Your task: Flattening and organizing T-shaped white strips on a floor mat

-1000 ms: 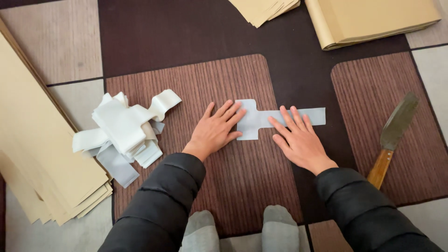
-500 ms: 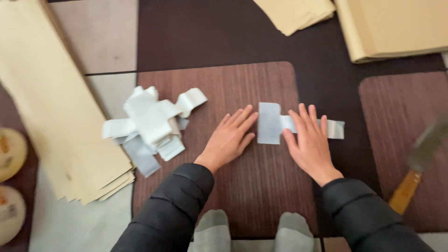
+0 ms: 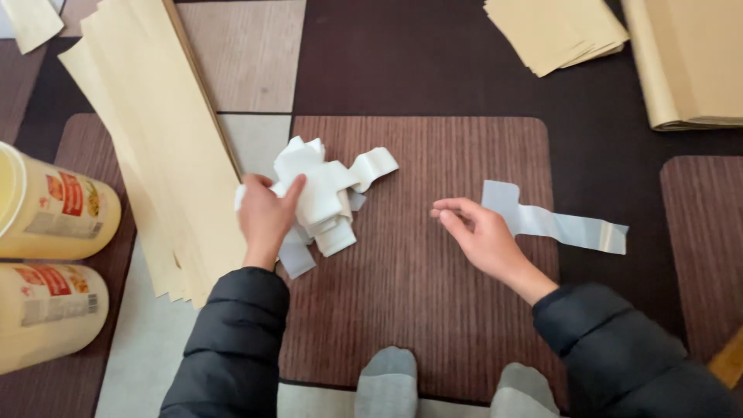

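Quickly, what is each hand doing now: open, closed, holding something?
Left hand: closed on the pile of white strips.
Right hand: open, empty, beside the flat white strip.

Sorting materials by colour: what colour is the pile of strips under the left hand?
White, seen in the head view: the pile of strips under the left hand.

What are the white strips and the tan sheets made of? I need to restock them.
White strips under the left hand: probably glossy paper or thin plastic film; they curl and shine. Tan sheets: likely matte kraft-type paper, flat, dull, stacked thin.
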